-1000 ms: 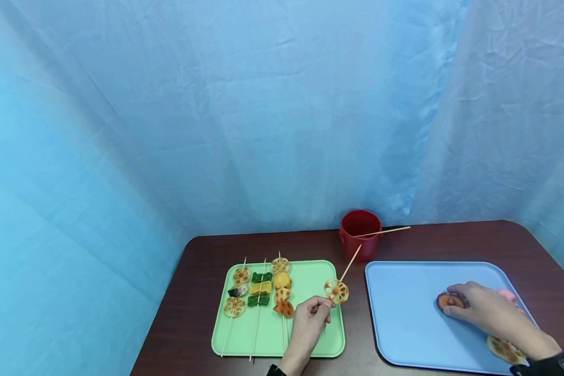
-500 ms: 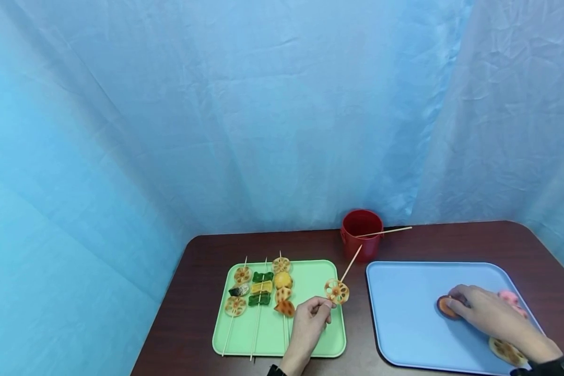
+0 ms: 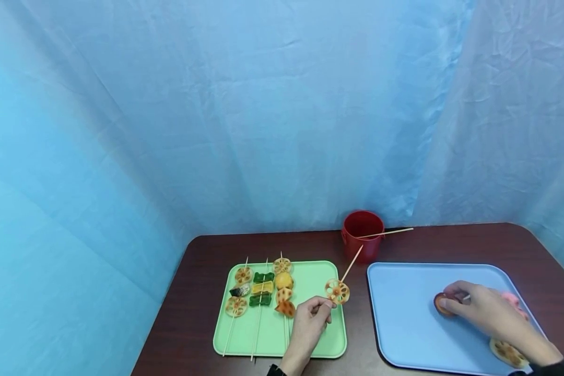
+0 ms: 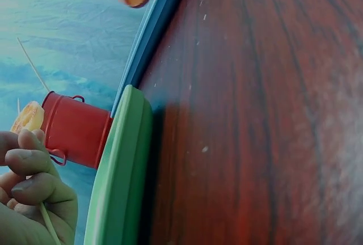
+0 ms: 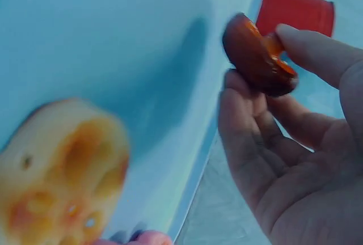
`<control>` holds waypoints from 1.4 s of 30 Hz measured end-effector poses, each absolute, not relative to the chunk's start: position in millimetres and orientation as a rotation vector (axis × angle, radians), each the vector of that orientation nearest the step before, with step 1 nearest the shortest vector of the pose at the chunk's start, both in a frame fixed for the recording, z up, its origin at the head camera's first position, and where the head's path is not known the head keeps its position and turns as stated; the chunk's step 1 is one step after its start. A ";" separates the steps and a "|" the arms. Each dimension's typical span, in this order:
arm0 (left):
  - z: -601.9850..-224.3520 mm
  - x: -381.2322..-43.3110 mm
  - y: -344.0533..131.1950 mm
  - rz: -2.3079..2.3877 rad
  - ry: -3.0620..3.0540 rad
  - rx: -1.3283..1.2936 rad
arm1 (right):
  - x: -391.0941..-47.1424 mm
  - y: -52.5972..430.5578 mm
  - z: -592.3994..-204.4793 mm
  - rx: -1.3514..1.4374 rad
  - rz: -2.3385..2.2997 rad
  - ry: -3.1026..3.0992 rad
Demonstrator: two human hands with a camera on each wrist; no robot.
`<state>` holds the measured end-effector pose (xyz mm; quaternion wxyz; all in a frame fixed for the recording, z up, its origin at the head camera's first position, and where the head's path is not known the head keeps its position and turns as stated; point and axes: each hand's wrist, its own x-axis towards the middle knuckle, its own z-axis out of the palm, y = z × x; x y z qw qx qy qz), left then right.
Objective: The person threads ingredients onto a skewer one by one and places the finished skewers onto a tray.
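Note:
My left hand [image 3: 308,324] grips a bamboo skewer [image 3: 351,262] above the green tray [image 3: 310,347], just below a lotus root slice [image 3: 337,291] threaded on it. The skewer's lower end shows below the curled fingers in the left wrist view. Over the blue tray [image 3: 404,313], my right hand [image 3: 491,313] pinches a brown mushroom [image 5: 255,58] between thumb and fingers. Its dark cap faces away from the palm, and its orange underside is turned toward the thumb. A loose lotus root slice [image 5: 71,171] and a pink piece [image 3: 512,298] lie on the blue tray near the right wrist.
Several loaded skewers with lotus root [image 3: 236,306], green and yellow pieces [image 3: 262,288] lie on the green tray's left half. Behind the trays stands a red bucket [image 3: 363,245], a bare skewer [image 3: 395,231] leaning out of it. A blue curtain [image 3: 282,130] hangs behind the table.
My right hand has tilted the mushroom up from lying flatter on the blue tray, with the fingers now around its edge. The left hand with its skewer stays almost still.

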<state>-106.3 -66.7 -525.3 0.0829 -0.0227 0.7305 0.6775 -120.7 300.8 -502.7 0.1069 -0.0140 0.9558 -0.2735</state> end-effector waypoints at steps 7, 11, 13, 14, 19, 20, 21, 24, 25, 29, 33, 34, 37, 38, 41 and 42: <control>-523.6 -105.8 -65.6 2.013 2.160 -0.080 | -124.5 290.7 -487.5 0.008 -1.048 2.800; -523.4 -105.7 -64.6 2.009 2.159 -0.069 | -127.7 280.9 -482.1 0.093 -1.184 2.698; -523.5 -105.7 -64.4 2.007 2.154 -0.068 | -130.4 274.8 -479.8 0.149 -1.257 2.642; -523.5 -105.8 -64.4 2.006 2.149 -0.067 | -132.2 271.7 -479.1 0.173 -1.295 2.618; -523.8 -105.3 -64.0 1.991 2.145 -0.048 | -140.3 257.9 -478.4 0.208 -1.494 2.536; -523.6 -105.0 -63.9 1.986 2.147 -0.042 | -141.8 255.4 -478.5 0.214 -1.517 2.528; -523.5 -104.7 -63.8 1.982 2.150 -0.037 | -143.1 253.0 -478.6 0.219 -1.532 2.525; -522.3 -103.7 -63.2 1.970 2.167 -0.012 | -145.9 246.8 -478.5 0.242 -1.572 2.513; -521.8 -103.1 -63.1 1.965 2.173 0.000 | -146.6 245.0 -478.4 0.248 -1.590 2.505; -520.0 -100.1 -61.9 1.920 2.199 0.058 | -148.9 240.1 -478.7 0.243 -1.730 2.418; -519.5 -96.5 -59.6 1.861 2.212 0.114 | -151.3 235.6 -480.4 0.262 -1.864 2.316; -519.7 -95.8 -58.8 1.846 2.218 0.128 | -151.8 234.4 -480.8 0.269 -1.880 2.303; -520.5 -94.3 -56.5 1.809 2.236 0.170 | -152.9 230.4 -481.9 0.283 -1.894 2.295; -520.9 -94.1 -55.8 1.799 2.245 0.183 | -153.1 228.9 -482.0 0.283 -1.894 2.296; -521.8 -93.6 -54.1 1.790 2.257 0.202 | -153.2 224.3 -481.8 0.276 -1.888 2.298; -522.0 -93.6 -53.7 1.789 2.259 0.202 | -153.0 222.9 -481.6 0.271 -1.889 2.298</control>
